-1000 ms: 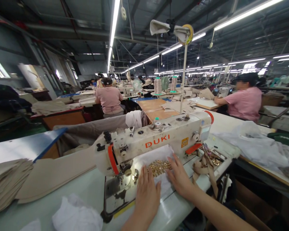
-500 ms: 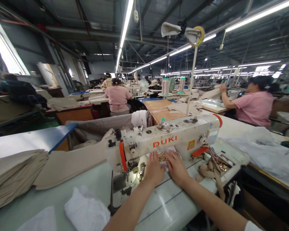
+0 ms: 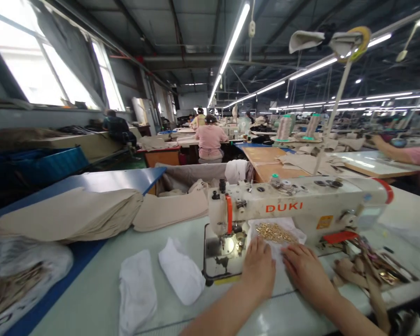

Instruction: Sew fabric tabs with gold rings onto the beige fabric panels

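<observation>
Small gold-coloured metal pieces (image 3: 275, 232), perhaps rings, lie heaped on a white cloth (image 3: 297, 227) under the arm of the sewing machine (image 3: 311, 200). My left hand (image 3: 259, 267) rests at the cloth's near left edge, its fingers stretched forward and laid flat. Opposite it, my right hand (image 3: 306, 271) lies on the near right edge with its fingers extended. Both hands touch the cloth, just short of the metal pieces. The undersides of the fingers are hidden. Left of my hands is the machine's needle plate (image 3: 227, 245).
Two folded white cloths (image 3: 138, 291) (image 3: 181, 270) lie on the left of the table. Beyond are stacked beige fabric pieces (image 3: 70, 212) and a plastic bag (image 3: 28, 270). Beige straps (image 3: 357, 270) and small tools lie right. A co-worker in pink (image 3: 211, 140) sits ahead.
The view has turned left, so the machine appears farther right. My hands have drawn back toward me from the metal pieces, which now show more fully on the cloth.
</observation>
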The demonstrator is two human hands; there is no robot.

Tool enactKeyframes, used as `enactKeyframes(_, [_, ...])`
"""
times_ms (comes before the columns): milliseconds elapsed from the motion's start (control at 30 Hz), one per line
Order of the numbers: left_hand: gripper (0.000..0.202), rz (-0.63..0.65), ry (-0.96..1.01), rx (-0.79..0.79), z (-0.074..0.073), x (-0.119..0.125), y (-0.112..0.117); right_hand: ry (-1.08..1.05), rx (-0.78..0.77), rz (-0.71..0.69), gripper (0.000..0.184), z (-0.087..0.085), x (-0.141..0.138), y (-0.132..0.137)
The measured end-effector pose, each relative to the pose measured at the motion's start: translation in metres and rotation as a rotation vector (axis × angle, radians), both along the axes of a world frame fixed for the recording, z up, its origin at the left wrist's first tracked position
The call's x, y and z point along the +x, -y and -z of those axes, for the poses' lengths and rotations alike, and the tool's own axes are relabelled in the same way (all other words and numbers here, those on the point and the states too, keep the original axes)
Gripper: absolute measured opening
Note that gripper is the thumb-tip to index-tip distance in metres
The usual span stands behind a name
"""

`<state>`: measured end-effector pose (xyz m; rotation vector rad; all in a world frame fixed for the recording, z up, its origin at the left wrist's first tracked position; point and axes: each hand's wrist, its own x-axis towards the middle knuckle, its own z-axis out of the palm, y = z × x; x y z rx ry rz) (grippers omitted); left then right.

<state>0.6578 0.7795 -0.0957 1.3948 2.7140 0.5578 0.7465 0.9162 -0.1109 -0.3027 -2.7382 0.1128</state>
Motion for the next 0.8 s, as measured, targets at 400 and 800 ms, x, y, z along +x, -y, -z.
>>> enactKeyframes(400, [0.032, 0.019, -0.498, 0.216, -0.003, -0.006, 0.195, 0.171, -0.435, -0.462, 0.036, -0.038, -0.025, 0.139])
enactKeyframes(800, [0.045, -0.511, -0.493, -0.051, 0.031, -0.075, 0.326, 0.13, -0.505, -0.338, 0.044, -0.022, -0.083, 0.209])
